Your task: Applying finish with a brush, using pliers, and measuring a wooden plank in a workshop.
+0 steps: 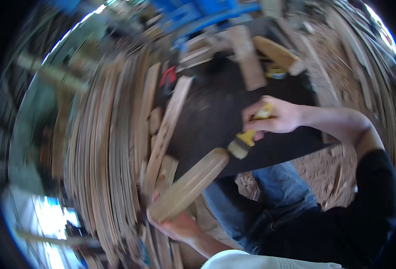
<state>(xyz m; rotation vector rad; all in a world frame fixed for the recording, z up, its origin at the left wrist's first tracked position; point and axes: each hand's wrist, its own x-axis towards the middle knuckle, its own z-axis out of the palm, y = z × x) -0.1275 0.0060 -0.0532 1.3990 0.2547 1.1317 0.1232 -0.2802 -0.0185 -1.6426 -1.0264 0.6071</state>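
My right hand point(274, 116) is closed around a yellow-handled paintbrush point(247, 139), whose pale bristles point down-left, close by the upper end of a rounded wooden piece point(193, 179). My left hand point(175, 222) grips that piece at its lower end, partly hidden beneath it, so the piece slants up to the right over the near edge of the dark worktop point(211, 112). Left of the piece, a long light board point(168, 125) with dark marks leans along the worktop's left side. The picture is somewhat blurred by motion.
Stacked wooden strips point(103, 148) fill the left side. A red-handled tool point(168, 78), short boards point(247, 58) and a yellow object point(276, 71) lie at the back. Blue plastic items point(198, 13) stand beyond. Sawdust and scraps point(319, 170) cover the ground at right. More long wood point(368, 67) lines the right.
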